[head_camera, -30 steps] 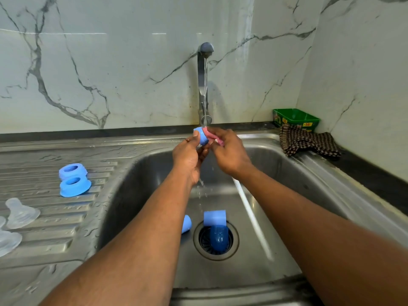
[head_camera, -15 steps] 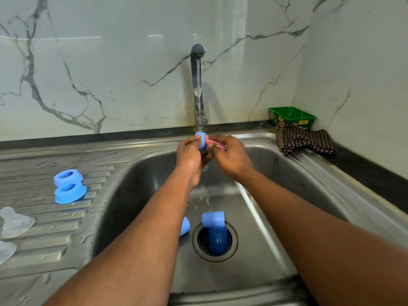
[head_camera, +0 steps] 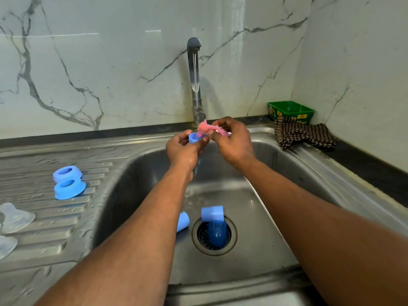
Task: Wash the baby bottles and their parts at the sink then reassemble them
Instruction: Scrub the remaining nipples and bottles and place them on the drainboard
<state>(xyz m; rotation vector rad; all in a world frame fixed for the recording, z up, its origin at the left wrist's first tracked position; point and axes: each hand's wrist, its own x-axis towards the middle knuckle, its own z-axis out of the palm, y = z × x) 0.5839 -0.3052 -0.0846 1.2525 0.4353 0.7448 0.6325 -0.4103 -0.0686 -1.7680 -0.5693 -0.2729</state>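
My left hand [head_camera: 182,149] grips a small blue bottle cap [head_camera: 194,138], open side up, under the running tap [head_camera: 194,80]. My right hand [head_camera: 234,140] pinches a pink scrubber [head_camera: 205,128] whose tip hangs just over the cap's mouth. Down in the sink [head_camera: 265,217], a blue bottle [head_camera: 215,226] lies over the drain and another blue cap [head_camera: 183,221] lies to its left, partly behind my forearm. Two blue collar rings [head_camera: 68,182] and two clear teats [head_camera: 13,219] sit on the drainboard at the left.
A green tub [head_camera: 291,111] and a checked brown cloth [head_camera: 302,133] sit at the sink's back right corner. Marble walls close off the back and right. The ribbed drainboard [head_camera: 44,155] stretches left of the basin.
My right hand has drawn the pink scrubber up out of the cap, which now faces upward. My hands have parted slightly.
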